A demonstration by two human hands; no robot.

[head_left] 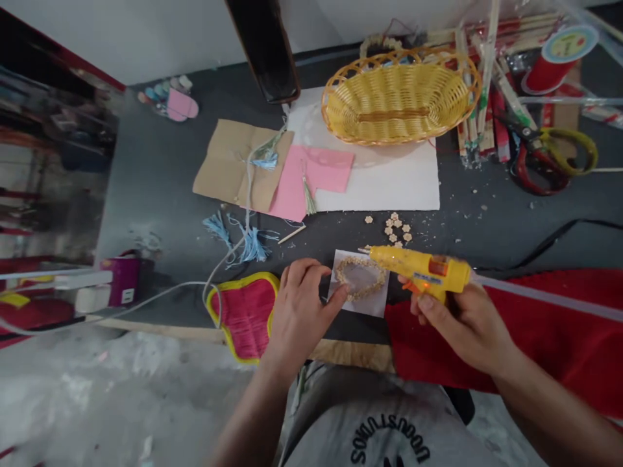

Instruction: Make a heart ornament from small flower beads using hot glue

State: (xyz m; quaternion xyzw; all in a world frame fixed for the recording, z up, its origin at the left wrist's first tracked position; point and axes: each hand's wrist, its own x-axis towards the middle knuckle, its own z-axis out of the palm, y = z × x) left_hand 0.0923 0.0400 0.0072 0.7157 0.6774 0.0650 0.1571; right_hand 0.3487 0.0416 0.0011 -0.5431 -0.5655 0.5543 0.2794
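My right hand (460, 324) grips a yellow hot glue gun (421, 269), its nozzle pointing left over a small white card (361, 305). On the card lies a heart-shaped ring of small beige beads (360, 277). My left hand (298, 310) rests at the card's left edge, fingers curled, fingertips touching the heart's rim. A clear glue stick (545, 298) juts out of the gun's back to the right.
A red and yellow woven heart (246, 314) lies left of my left hand. Small wooden flowers (396, 228) and blue tassels (243, 240) sit behind the card. Further back: pink paper (311, 178), brown paper (231, 165), a yellow basket (399, 97), scissors (549, 152), red cloth (559, 344).
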